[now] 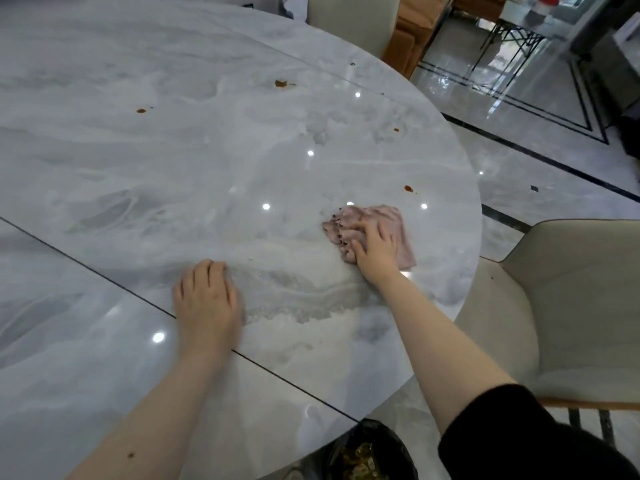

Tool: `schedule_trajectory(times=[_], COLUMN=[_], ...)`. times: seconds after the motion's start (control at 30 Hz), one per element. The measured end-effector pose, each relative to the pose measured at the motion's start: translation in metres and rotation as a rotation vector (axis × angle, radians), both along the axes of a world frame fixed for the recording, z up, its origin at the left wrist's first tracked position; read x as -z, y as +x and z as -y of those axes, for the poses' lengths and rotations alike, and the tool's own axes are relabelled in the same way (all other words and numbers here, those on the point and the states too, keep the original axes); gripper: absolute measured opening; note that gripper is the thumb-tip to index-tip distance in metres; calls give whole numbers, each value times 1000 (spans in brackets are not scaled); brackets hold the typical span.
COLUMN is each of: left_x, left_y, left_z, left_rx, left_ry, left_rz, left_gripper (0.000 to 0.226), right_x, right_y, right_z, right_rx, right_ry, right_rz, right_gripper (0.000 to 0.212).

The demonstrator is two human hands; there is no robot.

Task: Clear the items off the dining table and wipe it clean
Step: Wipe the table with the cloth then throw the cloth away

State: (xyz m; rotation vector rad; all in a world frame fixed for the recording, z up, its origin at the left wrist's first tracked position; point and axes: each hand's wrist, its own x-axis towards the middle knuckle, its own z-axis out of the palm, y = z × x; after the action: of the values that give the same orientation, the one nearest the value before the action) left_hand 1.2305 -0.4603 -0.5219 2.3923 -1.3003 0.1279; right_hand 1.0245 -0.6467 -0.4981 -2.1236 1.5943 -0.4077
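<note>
The grey marble dining table [173,161] fills most of the view. A crumpled pink cloth [377,223] lies near its right edge, and my right hand [375,249] presses down on it with spread fingers. My left hand [206,294] rests flat on the tabletop, nearer to me and to the left of the cloth. Brown sauce stains mark the marble: one at the far middle [281,83], one at the left [141,110], one just beyond the cloth [408,188]. A damp smear [304,289] runs between my hands.
A beige chair [568,306] stands close at the table's right edge, and another chair [353,22] at the far side. A bin lined with a black bag [367,455] holding scraps sits below the near edge. Glossy floor lies to the right.
</note>
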Motion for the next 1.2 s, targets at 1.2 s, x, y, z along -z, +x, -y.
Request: schedule_trajectory(times=[1.2], left_x=[-4], left_y=[65], left_z=[0], left_rx=[-7], left_ry=[-52], left_rz=[-85], left_gripper=[37], right_x=[11], right_y=[119], right_z=[18], right_rx=[-534], right_ry=[-67], right_rz=[142], right_gripper=[33])
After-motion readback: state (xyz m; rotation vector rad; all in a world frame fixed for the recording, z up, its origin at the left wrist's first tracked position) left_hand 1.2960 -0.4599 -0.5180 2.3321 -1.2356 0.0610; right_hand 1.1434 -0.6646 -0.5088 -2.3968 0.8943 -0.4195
